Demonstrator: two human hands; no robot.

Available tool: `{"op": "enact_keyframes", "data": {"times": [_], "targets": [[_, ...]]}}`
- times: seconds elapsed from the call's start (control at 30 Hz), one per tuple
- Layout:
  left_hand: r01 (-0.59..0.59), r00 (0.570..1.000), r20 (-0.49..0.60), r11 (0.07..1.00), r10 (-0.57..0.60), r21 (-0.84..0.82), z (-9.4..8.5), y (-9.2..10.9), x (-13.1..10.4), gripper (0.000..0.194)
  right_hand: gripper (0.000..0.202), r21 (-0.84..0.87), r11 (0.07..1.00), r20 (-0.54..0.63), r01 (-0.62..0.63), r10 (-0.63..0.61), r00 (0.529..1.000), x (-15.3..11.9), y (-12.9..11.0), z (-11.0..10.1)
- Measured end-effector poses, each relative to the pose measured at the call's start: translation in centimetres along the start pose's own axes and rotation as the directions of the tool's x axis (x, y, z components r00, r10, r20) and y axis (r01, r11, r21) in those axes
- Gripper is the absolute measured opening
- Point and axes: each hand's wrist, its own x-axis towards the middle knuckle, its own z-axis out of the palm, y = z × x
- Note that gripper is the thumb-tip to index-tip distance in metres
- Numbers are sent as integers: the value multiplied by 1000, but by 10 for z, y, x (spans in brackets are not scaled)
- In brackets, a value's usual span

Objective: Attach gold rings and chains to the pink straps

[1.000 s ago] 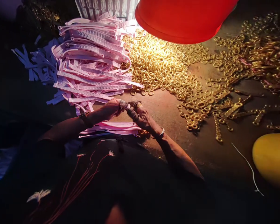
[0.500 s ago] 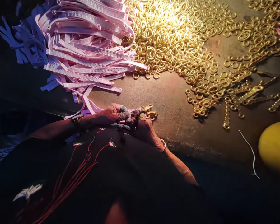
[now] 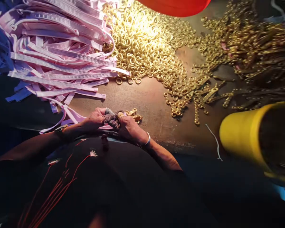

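Note:
My left hand (image 3: 97, 116) is closed, with grey knitted covers on its fingertips, pinching at a pink strap (image 3: 72, 117) that runs in from the left. Touching it, my right hand (image 3: 131, 128) is closed as well, a tan band round one finger. Pink strap shows beneath and between the hands, but its exact hold in the fingers is hidden. A small cluster of gold rings (image 3: 135, 114) sticks out just beyond my right hand; whether it is gripped or rests on the table, I cannot tell.
Many pink straps (image 3: 61, 76) are heaped at the upper left. Beside them spreads a big pile of loose gold rings (image 3: 142, 47), with linked gold ring strips (image 3: 256, 47) farther right. A yellow bucket (image 3: 242, 133) lies tilted at the right, near a white cord (image 3: 215, 139). A red rounded object (image 3: 178, 6) hangs at the top.
The view has swung right, so everything sits farther left. More of the yellow bucket and the red object have come into view. Both hands stay together at the strap.

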Motion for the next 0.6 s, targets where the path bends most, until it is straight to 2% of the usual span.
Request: {"op": "enact_keyframes", "data": {"times": [0.07,0.13,0.2,0.23,0.27,0.3,0.37,0.43,0.47,0.5,0.6], "targets": [[-108,994,22,985,107,136,1,1,7,30,28,-106,994,-25,-11,9,1000,-4,-1,-6],[-203,979,91,937,184,286,4,-2,14,28,29,-174,984,-64,-32,21,998,-10,5,-13],[-304,952,164,841,257,447,9,-8,19,28,28,-186,980,-169,-73,41,985,-19,18,-23],[-358,934,200,770,297,528,11,-12,21,28,28,-184,977,-259,-104,54,964,-24,28,-30],[-410,911,242,686,333,600,12,-16,23,28,28,-182,972,-374,-150,72,925,-29,40,-38],[-455,888,282,603,363,656,12,-20,25,27,28,-183,960,-493,-212,97,865,-34,54,-48],[-517,851,359,491,383,701,9,-25,29,27,28,-176,907,-696,-383,161,700,-44,84,-68],[-544,832,375,474,409,692,3,-23,34,27,28,-129,809,-810,-574,248,532,-57,113,-87],[-540,830,340,487,442,686,-1,-20,36,26,28,-100,750,-841,-654,288,459,-63,124,-94],[-525,830,278,510,484,681,-5,-15,38,25,29,-92,696,-846,-712,322,425,-69,134,-100],[-439,823,-12,649,568,621,-20,6,45,24,28,-122,592,-819,-797,393,418,-83,154,-108]]}}
